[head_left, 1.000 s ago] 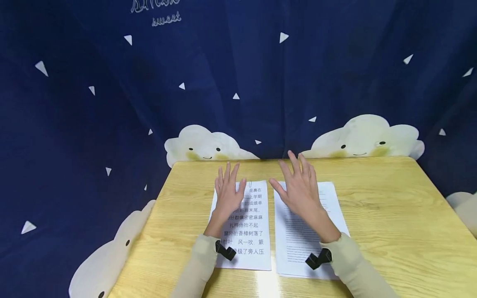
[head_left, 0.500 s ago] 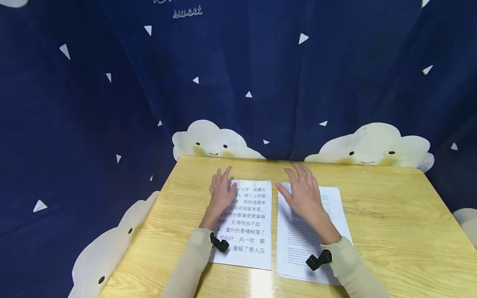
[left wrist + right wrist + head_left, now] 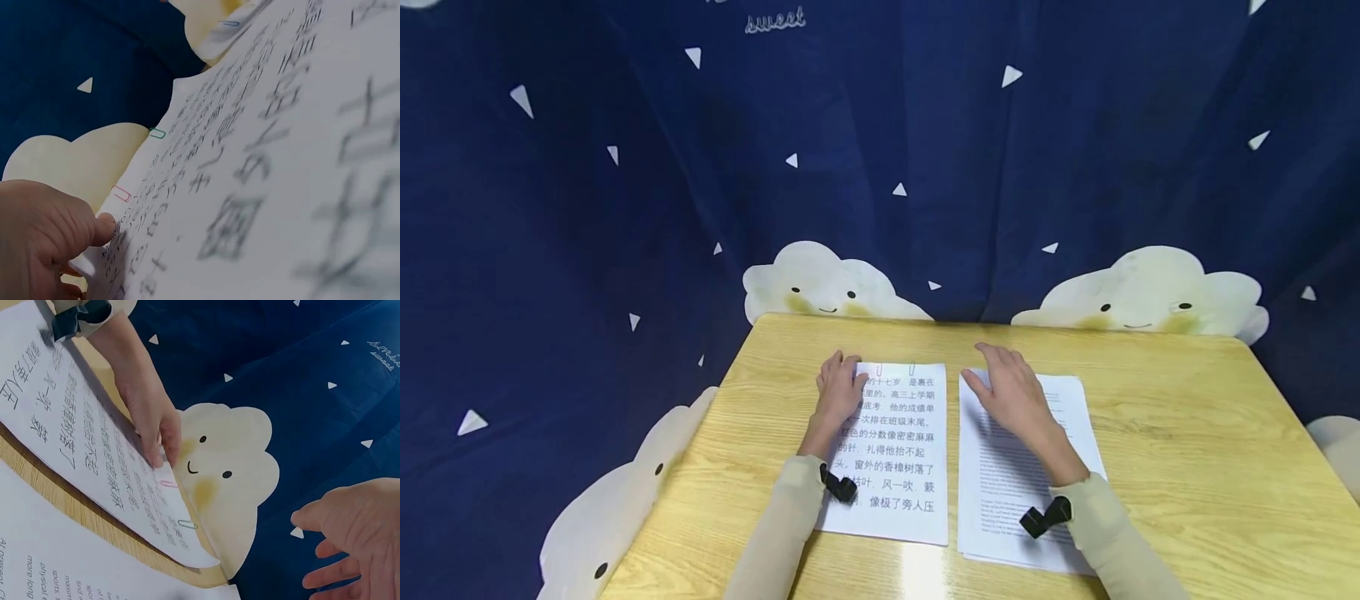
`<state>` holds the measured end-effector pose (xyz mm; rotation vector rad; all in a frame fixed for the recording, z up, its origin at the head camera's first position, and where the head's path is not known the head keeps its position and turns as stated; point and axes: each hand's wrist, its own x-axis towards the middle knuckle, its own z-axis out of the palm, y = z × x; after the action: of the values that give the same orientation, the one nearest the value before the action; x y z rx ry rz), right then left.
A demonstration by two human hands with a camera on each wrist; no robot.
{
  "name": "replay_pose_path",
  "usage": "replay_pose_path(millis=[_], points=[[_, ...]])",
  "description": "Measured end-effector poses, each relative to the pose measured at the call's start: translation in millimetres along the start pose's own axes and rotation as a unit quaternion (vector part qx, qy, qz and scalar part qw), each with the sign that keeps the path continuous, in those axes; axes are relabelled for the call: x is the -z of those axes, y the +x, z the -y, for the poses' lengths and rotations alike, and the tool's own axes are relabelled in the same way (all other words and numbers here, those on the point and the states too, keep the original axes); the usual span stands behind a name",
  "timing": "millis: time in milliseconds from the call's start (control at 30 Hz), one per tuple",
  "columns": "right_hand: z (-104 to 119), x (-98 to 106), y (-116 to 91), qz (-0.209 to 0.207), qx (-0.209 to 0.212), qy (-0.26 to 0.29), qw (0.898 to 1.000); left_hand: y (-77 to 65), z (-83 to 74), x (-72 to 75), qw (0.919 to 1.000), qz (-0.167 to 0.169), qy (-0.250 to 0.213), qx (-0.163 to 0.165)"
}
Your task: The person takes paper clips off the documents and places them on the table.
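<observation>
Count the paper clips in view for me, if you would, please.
3: a pink clip and a green clip on the far edge of the left paper, and a blue clip on the right paper. More may be hidden.

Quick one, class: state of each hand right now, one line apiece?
Left hand: closed, pinching the left page near its far left corner.
Right hand: open, holding nothing, above the right page.

wooden table (image 3: pixel 1195 442) | navy curtain (image 3: pixel 842 100) behind | white triangles (image 3: pixel 1011 76) | smiling clouds (image 3: pixel 1142 287) | "sweet" lettering (image 3: pixel 775 21)
</observation>
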<state>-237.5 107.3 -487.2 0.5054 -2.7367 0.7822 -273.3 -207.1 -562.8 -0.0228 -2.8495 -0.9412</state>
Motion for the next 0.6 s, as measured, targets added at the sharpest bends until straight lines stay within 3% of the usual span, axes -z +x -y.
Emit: replay_pose_path(millis=[367,600], points=[[-6,-2,3,0.017,-0.004,0.015,1.0,8.4,15.2,0.1,0.9987,-0.022,-0.028,-0.035],[-9,-6,5,0.025,0.023,0.037,0.999,14.4,21.9,12.0,0.9934,0.001,-0.107,-0.042]])
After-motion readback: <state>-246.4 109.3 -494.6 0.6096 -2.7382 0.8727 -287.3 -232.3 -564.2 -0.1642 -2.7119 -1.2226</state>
